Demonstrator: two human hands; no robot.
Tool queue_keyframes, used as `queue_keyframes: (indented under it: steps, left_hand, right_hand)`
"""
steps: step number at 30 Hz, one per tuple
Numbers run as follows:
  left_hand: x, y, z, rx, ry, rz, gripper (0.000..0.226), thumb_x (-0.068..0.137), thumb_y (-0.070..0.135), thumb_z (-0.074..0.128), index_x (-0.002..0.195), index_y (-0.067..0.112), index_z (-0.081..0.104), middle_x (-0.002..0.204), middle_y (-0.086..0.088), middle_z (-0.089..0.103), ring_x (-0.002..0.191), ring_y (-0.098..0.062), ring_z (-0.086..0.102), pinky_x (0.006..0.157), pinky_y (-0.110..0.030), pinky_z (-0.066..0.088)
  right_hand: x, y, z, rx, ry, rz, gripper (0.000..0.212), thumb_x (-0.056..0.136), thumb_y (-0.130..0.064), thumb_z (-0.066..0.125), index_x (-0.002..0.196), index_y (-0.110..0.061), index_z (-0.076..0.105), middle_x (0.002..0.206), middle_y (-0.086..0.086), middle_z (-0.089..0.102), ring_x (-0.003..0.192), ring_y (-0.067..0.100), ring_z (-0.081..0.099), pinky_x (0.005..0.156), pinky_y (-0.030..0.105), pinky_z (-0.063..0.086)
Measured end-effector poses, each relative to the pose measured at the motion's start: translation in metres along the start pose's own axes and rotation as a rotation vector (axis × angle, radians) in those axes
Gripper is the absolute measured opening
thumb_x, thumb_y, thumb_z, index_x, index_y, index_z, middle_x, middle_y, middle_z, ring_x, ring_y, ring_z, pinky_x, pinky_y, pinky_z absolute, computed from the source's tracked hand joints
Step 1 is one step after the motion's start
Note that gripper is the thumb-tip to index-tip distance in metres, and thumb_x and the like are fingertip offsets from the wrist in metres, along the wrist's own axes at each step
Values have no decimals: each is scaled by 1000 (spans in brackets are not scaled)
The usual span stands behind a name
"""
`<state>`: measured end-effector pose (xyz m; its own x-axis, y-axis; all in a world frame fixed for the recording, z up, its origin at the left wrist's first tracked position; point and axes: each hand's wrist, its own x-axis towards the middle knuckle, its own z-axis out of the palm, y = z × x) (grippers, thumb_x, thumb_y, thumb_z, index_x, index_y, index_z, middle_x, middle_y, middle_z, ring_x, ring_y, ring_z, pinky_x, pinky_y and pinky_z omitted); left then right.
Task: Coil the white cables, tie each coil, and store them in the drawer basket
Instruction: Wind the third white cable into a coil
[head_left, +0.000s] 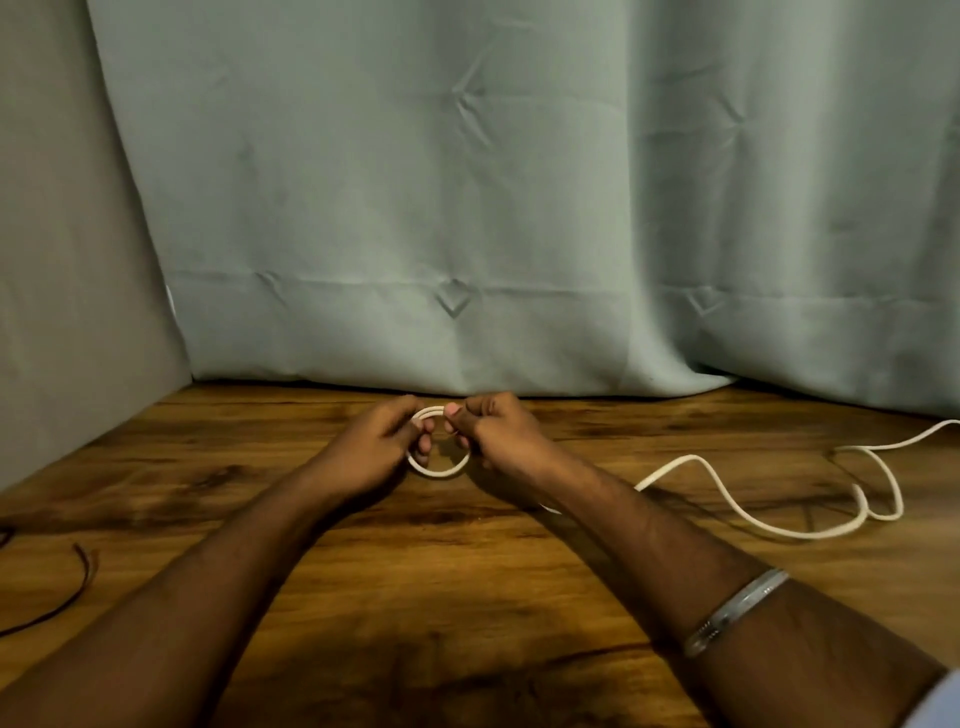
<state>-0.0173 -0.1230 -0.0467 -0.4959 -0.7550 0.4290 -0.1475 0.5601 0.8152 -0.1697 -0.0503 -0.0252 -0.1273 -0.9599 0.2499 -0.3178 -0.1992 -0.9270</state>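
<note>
We hold a small coil (438, 457) of white cable (727, 504) just above the wooden surface (467, 597), near the curtain. Our left hand (379, 447) curls round the coil's left side; our right hand (493, 428) pinches its right side, thumb on top. The loose length runs from under our right wrist and snakes off to the right, its far end leaving view at the edge. So the slack lies on the right hand's side, and we judge that hand should draw in the next loop while the left steadies the coil.
</note>
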Motion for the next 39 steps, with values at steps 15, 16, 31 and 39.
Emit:
queue_keyframes:
  steps: [15, 16, 31, 39]
  left_hand:
    - [-8, 34, -21, -870, -30, -324, 23, 98, 29, 48, 80, 15, 49, 45, 10, 24, 29, -2, 21, 42, -18, 41]
    - [-6, 32, -25, -876, 50, -307, 26, 102, 27, 44, 79, 16, 48, 43, 11, 24, 29, -2, 20, 42, -17, 40]
    - [-2, 25, -20, -602, 372, -263, 38, 108, 18, 37, 80, 0, 54, 61, -21, 70, 41, -24, 65, 41, -26, 54]
    - [-14, 32, 4, -461, -2, -252, 41, 106, 19, 41, 77, -1, 61, 51, -18, 57, 34, -26, 55, 43, -30, 47]
  right_hand:
    - [-2, 3, 0, -351, 19, -261, 10, 102, -24, 57, 105, -22, 67, 84, -2, 66, 72, 21, 63, 64, 39, 52]
    - [0, 8, -1, -555, 21, -320, 16, 100, -24, 57, 115, -24, 63, 97, -3, 66, 85, 19, 64, 76, 39, 54]
    - [-13, -12, -3, -917, -97, -749, 19, 92, -28, 74, 111, -32, 74, 106, -7, 61, 91, 16, 61, 69, 26, 36]
    - [-8, -3, -3, -407, 114, -484, 22, 87, -13, 77, 95, -30, 66, 86, -11, 71, 80, 3, 69, 74, 39, 59]
